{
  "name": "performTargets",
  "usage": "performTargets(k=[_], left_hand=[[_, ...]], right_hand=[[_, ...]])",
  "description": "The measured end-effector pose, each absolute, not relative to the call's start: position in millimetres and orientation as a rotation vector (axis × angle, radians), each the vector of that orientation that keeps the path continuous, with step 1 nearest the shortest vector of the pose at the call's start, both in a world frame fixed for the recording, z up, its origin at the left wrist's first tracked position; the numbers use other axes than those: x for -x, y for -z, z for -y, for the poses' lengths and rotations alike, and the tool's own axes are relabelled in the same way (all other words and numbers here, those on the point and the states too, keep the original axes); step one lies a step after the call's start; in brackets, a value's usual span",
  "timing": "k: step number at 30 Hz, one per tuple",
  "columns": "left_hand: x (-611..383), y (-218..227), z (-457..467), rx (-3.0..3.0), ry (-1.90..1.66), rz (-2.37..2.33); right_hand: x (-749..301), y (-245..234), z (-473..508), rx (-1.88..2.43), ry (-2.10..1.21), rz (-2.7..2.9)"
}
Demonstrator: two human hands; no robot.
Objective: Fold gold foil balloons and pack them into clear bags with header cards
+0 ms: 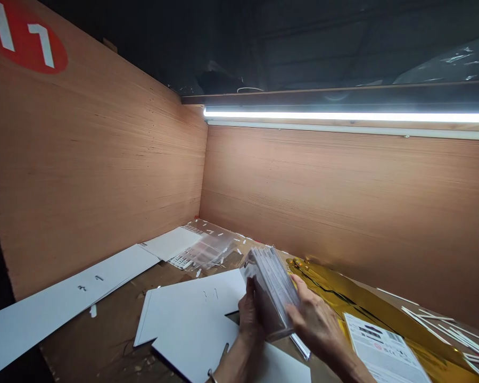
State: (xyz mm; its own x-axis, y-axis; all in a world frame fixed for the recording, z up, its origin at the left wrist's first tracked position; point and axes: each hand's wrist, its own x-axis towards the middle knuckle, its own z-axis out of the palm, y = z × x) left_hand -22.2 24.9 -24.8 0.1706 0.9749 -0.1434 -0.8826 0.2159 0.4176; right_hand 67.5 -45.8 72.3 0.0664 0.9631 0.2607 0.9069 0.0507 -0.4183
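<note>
A thick stack of thin, clear-wrapped packets (277, 292) is held tilted above the table, its layered edges facing up and right. My left hand (248, 314) grips the stack on its near left side, thumb against the front face. On the right side, my right hand (309, 308) presses its fingers along the packet edges. What is inside the packets cannot be made out. Below the hands lie large white boards (195, 314) with cut-out corners and small handwritten marks. A printed white card (383, 346) with a barcode rests right of my right hand.
Gold film (323, 276) spreads along the right, with thin white sticks (443, 324) on it. Clear plastic sleeves (211, 247) lie in the back corner. A long white board (75, 287) runs along the left wooden wall (104, 159). A lit tube lamp (343, 115) hangs above.
</note>
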Motion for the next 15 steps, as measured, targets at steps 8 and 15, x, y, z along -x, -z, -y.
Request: performTargets(k=[8, 15], left_hand=[[13, 35, -25, -0.321, -1.385, -0.499], [36, -2, -80, -0.445, -1.357, -0.969]], right_hand=[[-91, -78, 38, 1.788, -0.108, 1.633], [-166, -93, 38, 1.668, -0.274, 1.322]])
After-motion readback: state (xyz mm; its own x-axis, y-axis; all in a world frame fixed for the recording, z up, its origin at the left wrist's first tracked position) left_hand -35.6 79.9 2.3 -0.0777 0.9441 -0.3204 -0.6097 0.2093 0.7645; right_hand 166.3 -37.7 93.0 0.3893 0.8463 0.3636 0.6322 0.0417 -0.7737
